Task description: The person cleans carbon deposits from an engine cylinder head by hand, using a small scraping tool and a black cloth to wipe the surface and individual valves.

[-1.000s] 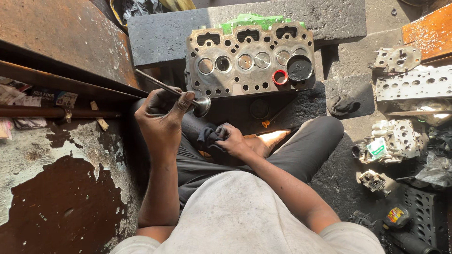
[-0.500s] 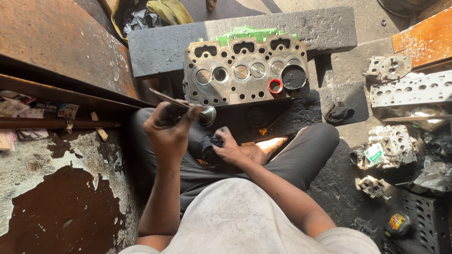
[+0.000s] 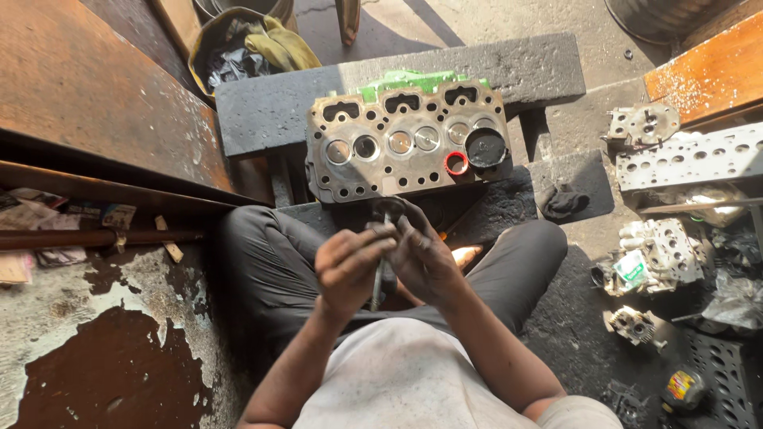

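Note:
I sit cross-legged on the floor facing a grey cylinder head (image 3: 405, 143) that leans on a dark slab. My left hand (image 3: 350, 266) and my right hand (image 3: 425, 258) meet in front of my chest. Both close around the thin stem of a metal engine valve (image 3: 377, 287), which stands roughly upright between them. The valve's upper end is hidden behind my fingers. On the head's lower right face sit a red ring (image 3: 455, 164) and a black round cap (image 3: 486, 148).
A rusty metal sheet (image 3: 87, 95) and pipe (image 3: 87, 237) lie at left over a peeling floor. More cylinder heads (image 3: 687, 159) and small engine parts (image 3: 652, 254) lie at right, along with a dark rag (image 3: 564, 202). A yellow-lined bag (image 3: 246, 48) sits behind the slab.
My left hand has brought the valve from up at the left down to the centre. My right hand has risen from my lap to meet it. The view has shifted downward.

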